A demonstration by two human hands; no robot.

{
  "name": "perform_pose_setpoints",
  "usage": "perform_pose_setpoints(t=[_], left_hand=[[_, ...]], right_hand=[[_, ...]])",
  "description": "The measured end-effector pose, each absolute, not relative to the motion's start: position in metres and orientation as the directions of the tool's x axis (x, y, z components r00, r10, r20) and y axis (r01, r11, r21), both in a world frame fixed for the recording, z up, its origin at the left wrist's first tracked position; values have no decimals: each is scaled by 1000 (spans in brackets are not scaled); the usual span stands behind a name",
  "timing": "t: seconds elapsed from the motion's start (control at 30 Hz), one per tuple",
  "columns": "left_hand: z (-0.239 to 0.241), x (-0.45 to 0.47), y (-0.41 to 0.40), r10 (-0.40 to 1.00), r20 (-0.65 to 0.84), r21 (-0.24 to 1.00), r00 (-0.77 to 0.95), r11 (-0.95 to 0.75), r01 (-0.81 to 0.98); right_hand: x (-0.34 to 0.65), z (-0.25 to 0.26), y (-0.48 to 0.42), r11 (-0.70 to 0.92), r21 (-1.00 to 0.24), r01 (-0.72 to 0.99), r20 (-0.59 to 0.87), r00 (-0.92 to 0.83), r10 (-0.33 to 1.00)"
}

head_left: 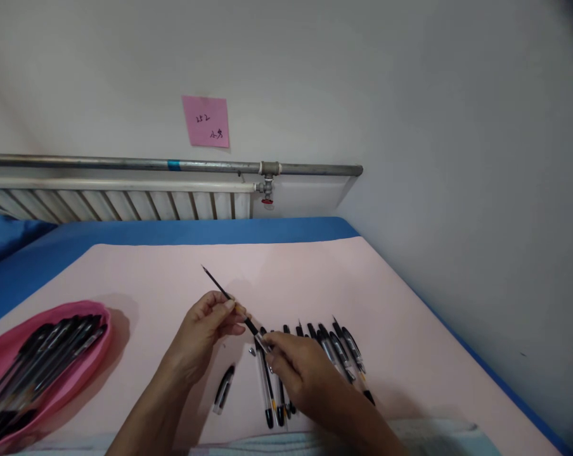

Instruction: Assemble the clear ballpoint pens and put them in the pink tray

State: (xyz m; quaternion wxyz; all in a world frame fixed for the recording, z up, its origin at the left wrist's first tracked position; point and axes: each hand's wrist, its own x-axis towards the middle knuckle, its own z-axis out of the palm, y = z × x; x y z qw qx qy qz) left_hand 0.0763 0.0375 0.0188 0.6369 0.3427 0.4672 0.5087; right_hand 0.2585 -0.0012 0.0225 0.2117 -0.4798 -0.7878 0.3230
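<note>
Two closed grips to report. In the left hand (199,330), a fingertip pinch on a slim gel-pen refill (215,281); in the right hand (302,364), a firm grasp on a clear pen barrel (251,326) with black grip section. Principal hazard, in judgement: bending of the refill, from any push out of line with the barrel, given a long point end unsupported beyond the left fingertips. Second hazard: loss of the small metallic piece (251,352), possibly a pen nose cone, through a brush from the right fingers just beside. Third hazard: scattering of the loose pens (269,417) directly below the right fingers, from a dropped wrist. Also possible: ink marking of the pink mat (172,272), from contact with the bare point. Position of the refill: tilted, point end up and out to the left of the left fingertips, opposite end towards the right hand and roughly in line with the barrel; depth of entry not determinable behind the fingers. Nearby: a black-clipped pen cap (224,385) between the two forearms, further pens (340,347) to the right of the right hand, and a pink basket (108,348) of pens well left of the left hand.
</note>
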Motion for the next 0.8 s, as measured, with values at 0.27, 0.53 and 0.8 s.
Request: perform_pose_setpoints(t=[0.27,0.53,0.8], left_hand=[[21,78,32,943,-222,939,248,275,-205],[4,77,33,944,-140,890,299,-12,455],[-13,87,31,888,-97,545,449,-330,771]], right_hand=[[257,21,-1,306,-776,552,73,-402,913],[261,17,2,277,-766,579,133,-279,951],[262,15,2,297,-771,564,160,-280,947]])
